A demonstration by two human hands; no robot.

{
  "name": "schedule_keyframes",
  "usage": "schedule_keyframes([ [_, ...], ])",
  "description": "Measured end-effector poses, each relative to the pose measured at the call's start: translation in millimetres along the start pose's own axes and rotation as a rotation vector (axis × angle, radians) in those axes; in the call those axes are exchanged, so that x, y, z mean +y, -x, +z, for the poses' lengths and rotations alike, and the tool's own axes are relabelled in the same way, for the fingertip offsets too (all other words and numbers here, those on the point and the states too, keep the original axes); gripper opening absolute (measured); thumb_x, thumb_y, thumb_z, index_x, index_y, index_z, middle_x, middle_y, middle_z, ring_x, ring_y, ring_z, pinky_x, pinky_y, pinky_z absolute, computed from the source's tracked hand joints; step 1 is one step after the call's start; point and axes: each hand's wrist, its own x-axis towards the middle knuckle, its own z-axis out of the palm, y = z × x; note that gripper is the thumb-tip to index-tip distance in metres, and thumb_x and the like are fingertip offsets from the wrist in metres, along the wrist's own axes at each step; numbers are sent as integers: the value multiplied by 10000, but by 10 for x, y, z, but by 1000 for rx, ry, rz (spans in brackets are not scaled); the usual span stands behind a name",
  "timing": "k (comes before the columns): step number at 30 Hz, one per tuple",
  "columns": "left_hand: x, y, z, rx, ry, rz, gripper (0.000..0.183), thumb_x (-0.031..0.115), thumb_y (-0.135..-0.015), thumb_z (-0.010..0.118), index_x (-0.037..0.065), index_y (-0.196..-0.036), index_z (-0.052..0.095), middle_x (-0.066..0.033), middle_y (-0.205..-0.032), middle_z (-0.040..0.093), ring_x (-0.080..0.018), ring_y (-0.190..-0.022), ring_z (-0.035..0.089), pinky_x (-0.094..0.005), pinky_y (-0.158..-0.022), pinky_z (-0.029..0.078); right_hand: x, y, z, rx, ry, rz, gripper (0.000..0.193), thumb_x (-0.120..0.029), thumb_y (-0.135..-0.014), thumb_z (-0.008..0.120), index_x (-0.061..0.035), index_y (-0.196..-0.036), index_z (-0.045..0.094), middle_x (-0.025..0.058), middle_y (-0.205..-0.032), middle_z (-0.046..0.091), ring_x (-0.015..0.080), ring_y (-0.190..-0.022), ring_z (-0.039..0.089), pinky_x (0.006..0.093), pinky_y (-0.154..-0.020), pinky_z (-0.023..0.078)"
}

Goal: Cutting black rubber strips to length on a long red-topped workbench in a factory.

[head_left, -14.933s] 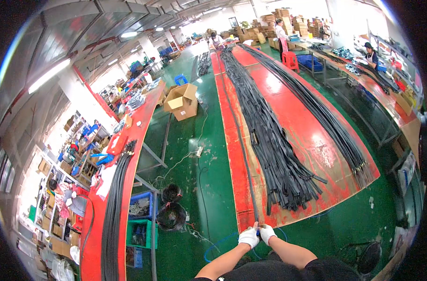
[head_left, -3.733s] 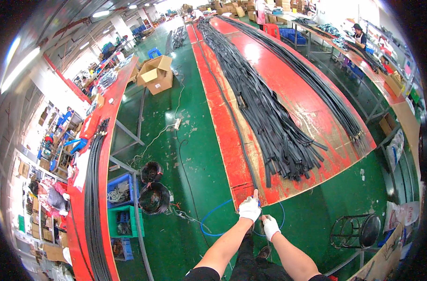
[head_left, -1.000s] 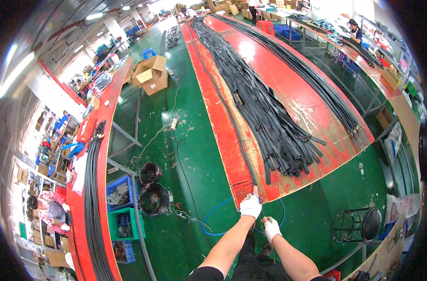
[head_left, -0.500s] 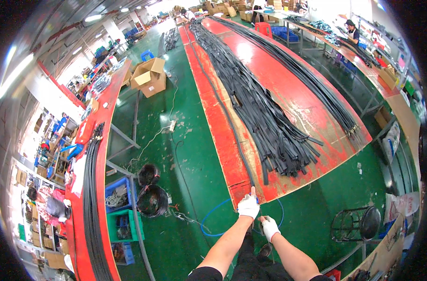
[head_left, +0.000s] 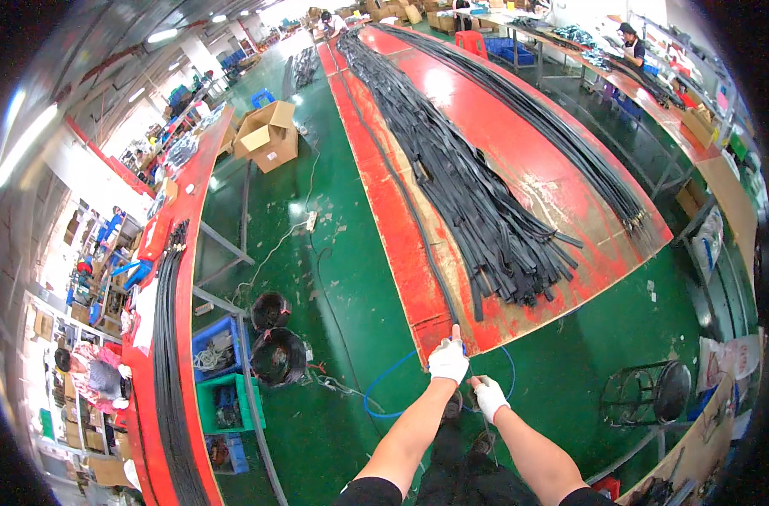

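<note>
My left hand [head_left: 449,359], in a white glove with bare fingertips, is at the near left corner of the long red table [head_left: 561,325]. It is closed around the near end of a long black tube [head_left: 416,208] that runs along the table's left edge. Just below and to the right, my right hand [head_left: 490,398], gloved alike, is closed with fingertips together; what it pinches is too small to make out. A thin blue hose [head_left: 376,412] loops around both hands. To the right of the black tube lies a thick heap of flat black sleeves [head_left: 477,211].
A bundle of black cables [head_left: 570,156] lies along the table's right side. Left stands another red bench with cables [head_left: 167,337], and crates [head_left: 233,403] under it. An open carton [head_left: 266,135] and a black stool [head_left: 650,394] stand on the green floor. Other people work nearby.
My view has shifted slightly. Both hands stay by the table corner, the right one a little higher in view. The black tube's end remains at my left hand.
</note>
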Motion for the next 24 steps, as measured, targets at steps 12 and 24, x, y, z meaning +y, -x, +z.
schedule_keyframes([
  [12,-13,-56,-49,-90,5,-3,920,283,-886,714,105,-1687,297,-211,-1235,673,-373,-1041,725,-484,-882,600,115,-323,97,132,-66,-33,381,-386,-1116,565,-36,-1232,660,42,-819,624,151,-649,582,324,-561,476],
  [24,-58,-62,19,-40,14,27,841,259,-916,645,108,-1681,329,-209,-1205,675,-369,-998,726,-487,-873,585,944,324,-864,243,674,117,471,-463,-1084,554,-26,-1210,678,120,-927,734,235,-755,703,410,-685,582],
])
